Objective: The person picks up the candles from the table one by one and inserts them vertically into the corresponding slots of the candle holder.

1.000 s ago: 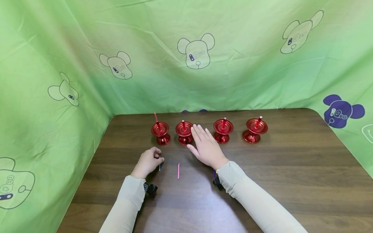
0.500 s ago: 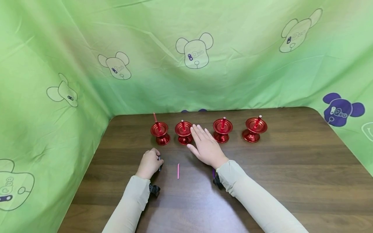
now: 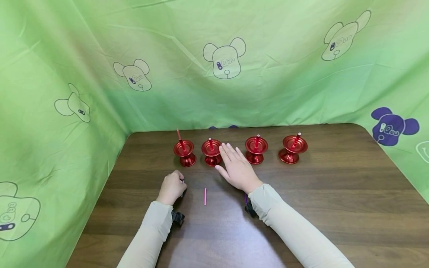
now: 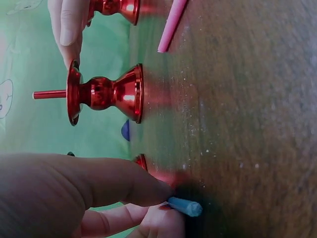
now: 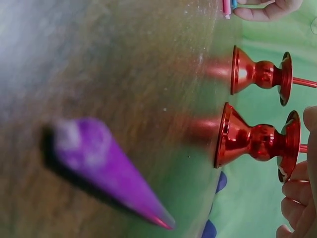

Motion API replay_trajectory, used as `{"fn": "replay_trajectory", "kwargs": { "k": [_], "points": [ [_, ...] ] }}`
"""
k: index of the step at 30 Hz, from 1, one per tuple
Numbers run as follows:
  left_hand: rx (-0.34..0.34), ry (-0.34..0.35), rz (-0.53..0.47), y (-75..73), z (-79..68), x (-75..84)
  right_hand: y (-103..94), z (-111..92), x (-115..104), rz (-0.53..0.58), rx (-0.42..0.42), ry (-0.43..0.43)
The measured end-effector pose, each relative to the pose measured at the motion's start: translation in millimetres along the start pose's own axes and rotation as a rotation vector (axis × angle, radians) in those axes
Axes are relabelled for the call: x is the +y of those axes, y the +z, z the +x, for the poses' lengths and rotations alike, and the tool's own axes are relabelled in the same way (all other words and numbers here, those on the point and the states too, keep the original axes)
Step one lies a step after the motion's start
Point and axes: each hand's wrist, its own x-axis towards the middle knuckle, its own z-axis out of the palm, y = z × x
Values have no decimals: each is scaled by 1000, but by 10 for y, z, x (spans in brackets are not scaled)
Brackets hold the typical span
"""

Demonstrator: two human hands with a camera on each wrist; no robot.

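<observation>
Between the thumb and fingers of my left hand point(image 3: 171, 188) is a small blue candle point(image 4: 185, 206), pinched close to the wooden table. In the head view the hand hides most of it. My right hand point(image 3: 238, 170) reaches out with nearly straight fingers, their tips at the rim of the second red candle holder point(image 3: 211, 148) from the left. It grips nothing that I can see. A pink candle point(image 3: 205, 196) lies on the table between the hands. Under the right wrist lies a purple candle point(image 5: 111, 168), large and blurred in the right wrist view.
The leftmost red holder point(image 3: 184, 149) has a thin reddish stick point(image 3: 178, 134) rising above its stem. Two more red holders point(image 3: 256, 145), point(image 3: 293, 149) complete the row near the back edge. A green printed cloth point(image 3: 181, 93) hangs behind the table and at its left.
My left hand has moved slightly right and now covers most of the blue candle, its fingers closing on it. The right hand has stayed in place.
</observation>
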Motion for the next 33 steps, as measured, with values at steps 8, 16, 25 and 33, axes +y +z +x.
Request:
{"fn": "replay_trajectory", "kwargs": {
  "k": [8, 16, 25, 33],
  "points": [
    [-49, -56, -53, -30, 31, -6, -8, -2, 4, 4, -26, 11],
    [-52, -36, -79, -37, 53, -23, -12, -3, -7, 7, -14, 7],
    [-33, 13, -173, -5, 68, -22, -2, -1, -13, 15, -1, -2],
    [-20, -1, -401, 54, 117, -18, 0, -4, -15, 29, 7, 0]
  ]
}}
